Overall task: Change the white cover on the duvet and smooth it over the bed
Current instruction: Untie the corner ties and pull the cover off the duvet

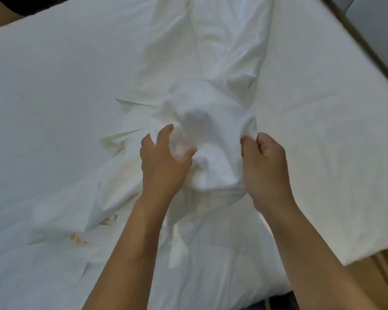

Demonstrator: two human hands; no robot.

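Two hands work at the centre of the frame. The white cover [206,121] lies as a long crumpled strip from top centre to bottom centre, bunched into a raised mound at mid-frame, on the bed [54,86]. The left hand [164,162] grasps the left side of the mound, fingers spread and curved into the fabric, thumb pressed against it. The right hand [264,162] is clenched on the right side, pinching a fold between thumb and fingers. Yellow marks [76,239] show on the fabric at lower left. Wooden floor [385,278] shows at lower right
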